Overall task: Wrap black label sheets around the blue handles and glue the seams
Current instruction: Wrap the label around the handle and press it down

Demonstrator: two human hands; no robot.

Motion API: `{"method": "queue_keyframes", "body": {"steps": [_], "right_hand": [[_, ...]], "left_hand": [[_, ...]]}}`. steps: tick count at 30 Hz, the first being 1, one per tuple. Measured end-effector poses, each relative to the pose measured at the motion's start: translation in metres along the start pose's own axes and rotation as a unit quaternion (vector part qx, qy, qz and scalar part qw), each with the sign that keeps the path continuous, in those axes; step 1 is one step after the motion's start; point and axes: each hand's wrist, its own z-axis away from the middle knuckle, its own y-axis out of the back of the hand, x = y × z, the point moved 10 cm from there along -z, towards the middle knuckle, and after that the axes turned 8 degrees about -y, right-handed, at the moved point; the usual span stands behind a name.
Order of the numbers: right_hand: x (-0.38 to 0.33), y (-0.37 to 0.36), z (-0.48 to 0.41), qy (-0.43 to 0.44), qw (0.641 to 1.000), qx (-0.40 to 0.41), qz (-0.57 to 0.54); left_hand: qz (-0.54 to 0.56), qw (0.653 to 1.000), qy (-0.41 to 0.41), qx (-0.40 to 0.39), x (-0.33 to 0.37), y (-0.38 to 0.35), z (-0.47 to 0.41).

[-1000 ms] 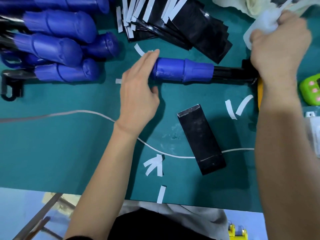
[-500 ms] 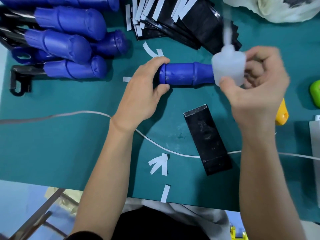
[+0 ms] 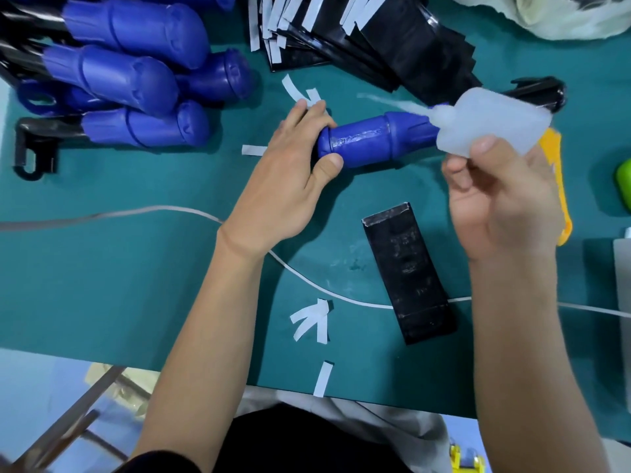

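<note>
Blue handle (image 3: 368, 139): left hand (image 3: 283, 186) fingers clamped round one end, right hand (image 3: 502, 206) pinching the glue bottle (image 3: 491, 122) over the other; I'd squeeze gently, one thin line.

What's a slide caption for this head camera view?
Left hand grips a blue handle; right hand holds a glue bottle over it.

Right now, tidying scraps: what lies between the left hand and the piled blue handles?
Head view: one small white paper strip, between the left hand and the piled blue plastic handles.
</note>
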Motion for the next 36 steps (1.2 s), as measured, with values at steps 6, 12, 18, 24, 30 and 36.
{"method": "queue_keyframes", "body": {"steps": [6,12,18,24,30,36], "right_hand": [[0.007,0.002,-0.004,-0.058,0.99,0.021,-0.124],[-0.003,-0.005,0.001,-0.006,0.999,0.05,-0.002],[-0.032,-0.035,0.007,0.172,0.983,0.053,0.044],[-0.021,-0.058,0.002,0.252,0.94,0.103,0.205],[-0.012,-0.063,0.008,0.261,0.933,0.08,0.234],[-0.016,-0.064,0.012,0.273,0.926,0.082,0.246]], "left_hand": [[0.01,1.0,0.001,0.007,-0.002,-0.002,0.0],[0.017,1.0,-0.002,0.013,0.0,-0.004,0.0],[0.029,0.999,-0.01,0.013,0.0,-0.003,0.0],[0.025,0.999,-0.011,0.016,0.002,0.0,0.0],[0.028,0.999,-0.023,0.029,0.005,0.004,-0.001],[0.034,0.998,-0.038,0.038,0.008,0.006,0.0]]}}
